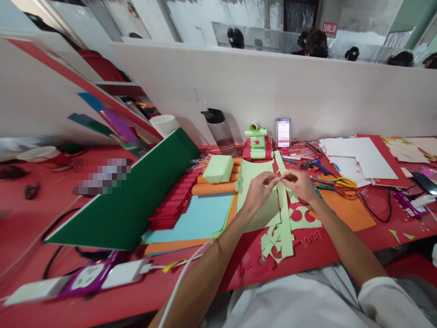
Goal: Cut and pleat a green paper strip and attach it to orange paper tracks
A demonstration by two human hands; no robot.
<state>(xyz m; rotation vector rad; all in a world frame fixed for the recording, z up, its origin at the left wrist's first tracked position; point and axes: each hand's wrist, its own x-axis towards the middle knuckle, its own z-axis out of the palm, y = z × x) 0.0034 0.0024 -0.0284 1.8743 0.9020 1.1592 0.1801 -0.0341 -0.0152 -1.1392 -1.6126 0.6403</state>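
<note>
My left hand (260, 187) and my right hand (299, 184) meet fingertip to fingertip, both pinched closed. Whatever lies between the fingers is too small to make out. Beneath them are a light green paper sheet (254, 217) and a long light green paper strip (286, 228). Small green paper scraps (271, 243) lie nearer my body. Right of the strip is a green piece with round holes (307, 217). Behind my hands stands a green and red paper tank model (257, 145) with a red star. A folded green paper box (218, 168) rests on orange paper rolls (215, 187).
Scissors (336, 184) and a blue-handled tool (319, 166) lie right of my hands. A phone (283, 133) and a bottle (220, 132) stand by the partition. Red folded paper (175, 200), a green board (133, 200) and a power strip (88, 275) are leftward. Several people sit beyond.
</note>
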